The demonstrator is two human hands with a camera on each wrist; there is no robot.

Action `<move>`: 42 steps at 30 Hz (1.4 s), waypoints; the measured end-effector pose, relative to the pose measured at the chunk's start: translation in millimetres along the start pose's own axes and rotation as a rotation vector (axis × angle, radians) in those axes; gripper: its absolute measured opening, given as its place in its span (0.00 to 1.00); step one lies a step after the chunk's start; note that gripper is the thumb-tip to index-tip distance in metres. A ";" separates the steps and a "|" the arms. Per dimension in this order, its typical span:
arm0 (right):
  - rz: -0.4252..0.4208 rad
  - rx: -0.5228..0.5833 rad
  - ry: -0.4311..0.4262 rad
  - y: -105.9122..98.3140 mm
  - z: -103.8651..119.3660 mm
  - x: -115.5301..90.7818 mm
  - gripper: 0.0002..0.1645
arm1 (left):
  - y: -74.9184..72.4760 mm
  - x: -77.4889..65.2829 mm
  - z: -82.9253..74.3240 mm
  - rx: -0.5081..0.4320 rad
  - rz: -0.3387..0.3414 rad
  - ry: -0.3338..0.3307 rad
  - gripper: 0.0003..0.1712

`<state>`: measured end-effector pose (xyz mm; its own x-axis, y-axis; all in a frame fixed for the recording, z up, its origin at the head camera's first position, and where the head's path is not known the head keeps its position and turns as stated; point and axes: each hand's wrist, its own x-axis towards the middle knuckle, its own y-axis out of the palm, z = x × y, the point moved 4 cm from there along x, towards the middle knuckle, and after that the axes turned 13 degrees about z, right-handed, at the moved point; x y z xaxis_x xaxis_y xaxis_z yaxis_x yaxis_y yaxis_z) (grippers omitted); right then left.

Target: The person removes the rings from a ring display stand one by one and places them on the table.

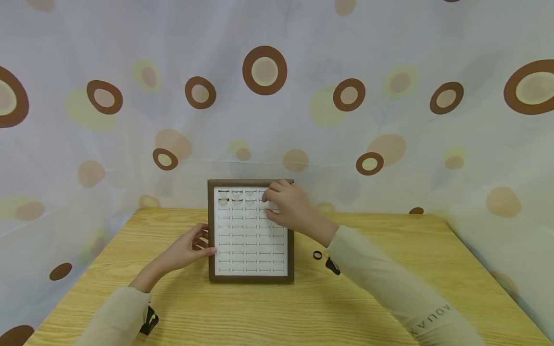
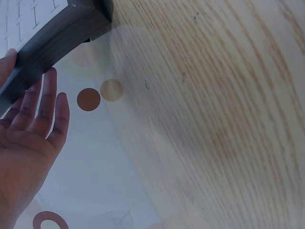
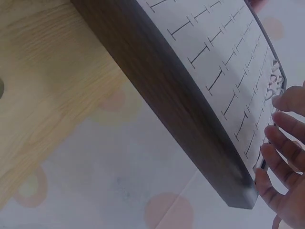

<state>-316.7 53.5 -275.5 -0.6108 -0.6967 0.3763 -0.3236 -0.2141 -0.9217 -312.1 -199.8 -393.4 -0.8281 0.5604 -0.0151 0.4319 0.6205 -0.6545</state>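
Observation:
A ring display board [image 1: 251, 235] with a brown frame and white slotted panel stands upright on the table. Several silvery and dark rings [image 1: 237, 192] sit in its top two rows at the left. My left hand [image 1: 192, 247] grips the board's left edge, thumb on the front and fingers along the side and back. In the left wrist view those fingers [image 2: 47, 100] lie against the frame's side. My right hand [image 1: 292, 204] is at the upper right of the panel, its fingertips at the slots beside the rings and thumb apart from them. It hides the top right slots.
A black ring [image 1: 318, 255] lies on the wooden table [image 1: 242, 312] right of the board, near my right sleeve [image 1: 381, 278]. Behind the table hangs a pale curtain [image 1: 281, 120] patterned with circles.

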 end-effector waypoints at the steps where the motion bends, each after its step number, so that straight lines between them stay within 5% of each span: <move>1: -0.004 -0.003 0.001 0.8 2.0 1.5 0.08 | 0.0 -0.1 -0.1 -0.001 -0.001 -0.001 0.35; 42: -0.305 0.032 0.078 25.6 20.1 21.4 0.02 | -1.6 -2.4 -3.8 0.001 0.000 0.016 0.35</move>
<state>-323.5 19.3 -292.9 -0.5432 -0.5422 0.6411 -0.4783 -0.4278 -0.7670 -309.4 -200.1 -389.5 -0.8220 0.5694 -0.0030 0.4317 0.6198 -0.6554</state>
